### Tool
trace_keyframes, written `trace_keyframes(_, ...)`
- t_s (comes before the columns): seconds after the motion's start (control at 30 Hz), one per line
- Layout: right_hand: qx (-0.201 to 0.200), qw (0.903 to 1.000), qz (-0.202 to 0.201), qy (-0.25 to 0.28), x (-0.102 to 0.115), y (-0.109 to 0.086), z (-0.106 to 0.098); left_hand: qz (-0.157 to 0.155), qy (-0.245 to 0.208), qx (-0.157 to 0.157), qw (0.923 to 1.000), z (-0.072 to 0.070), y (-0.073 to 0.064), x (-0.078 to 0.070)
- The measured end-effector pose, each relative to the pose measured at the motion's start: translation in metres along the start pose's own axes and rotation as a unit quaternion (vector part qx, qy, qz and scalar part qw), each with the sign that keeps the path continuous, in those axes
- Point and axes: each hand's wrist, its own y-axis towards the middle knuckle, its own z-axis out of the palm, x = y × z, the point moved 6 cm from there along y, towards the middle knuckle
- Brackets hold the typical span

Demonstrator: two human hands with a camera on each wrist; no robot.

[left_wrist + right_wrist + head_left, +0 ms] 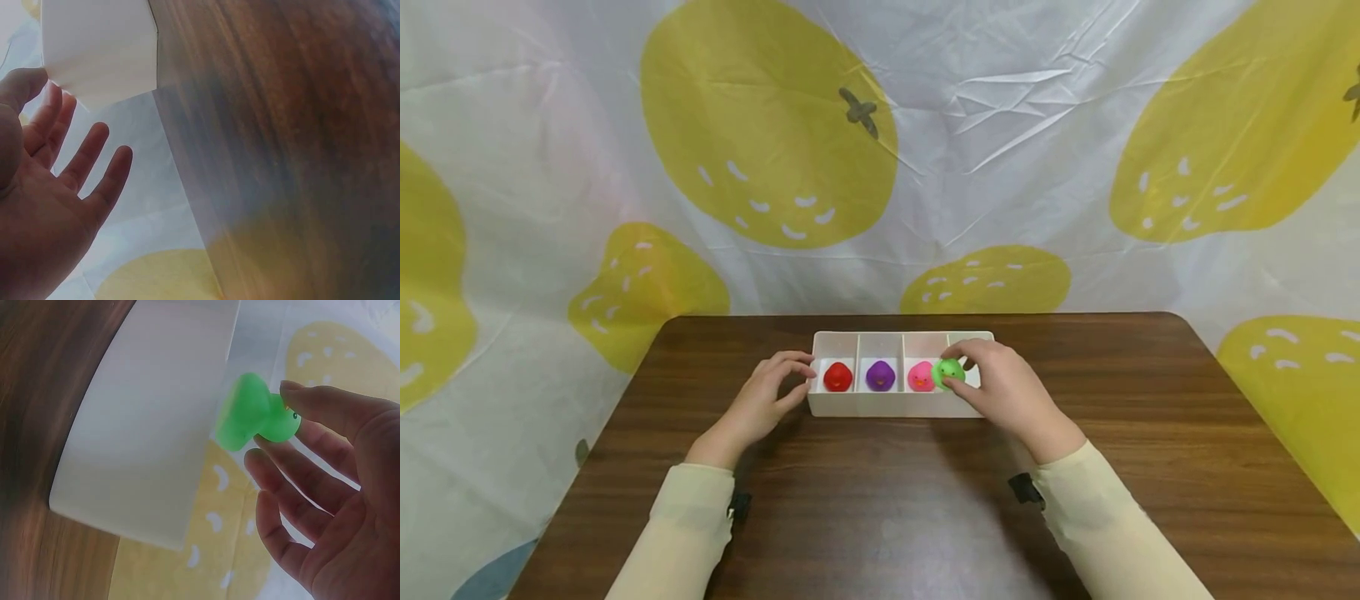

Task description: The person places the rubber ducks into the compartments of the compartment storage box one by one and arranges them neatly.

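A white divided tray [895,406] stands on the table. From the left, its compartments hold a red rubber duck [837,377], a purple rubber duck [880,376] and a pink rubber duck [921,377]. My right hand [1006,387] pinches a green rubber duck [951,374] between thumb and fingers above the right end compartment; it overlaps the pink duck in the head view. The right wrist view shows the green duck [247,415] tipped sideways beside the tray wall [144,425]. At the tray's left end, the fingertips of my left hand [762,398] rest against the rim, fingers loosely extended.
The tray sits toward the back of a dark brown wooden table [880,500]. Behind it hangs a white cloth [1000,167] printed with large yellow fruit, close to the table's back edge. A dark device is strapped at each wrist.
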Motion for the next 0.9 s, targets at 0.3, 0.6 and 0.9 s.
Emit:
trace_keyframes(0.3,0.003,0.9997,0.021,-0.013,-0.015,0.002,-0.005,-0.002,-0.002,-0.003,1.0000,0.000,0.000,0.000)
trace_keyframes(0.6,0.004,0.9994,0.027,-0.021,-0.028,0.003,-0.006,0.007,-0.003,-0.008,0.9999,-0.001,-0.001,-0.001)
trace_keyframes(0.9,0.025,0.9983,0.034,-0.040,-0.039,0.004,-0.003,0.026,-0.006,-0.022,0.9994,-0.001,0.000,-0.002)
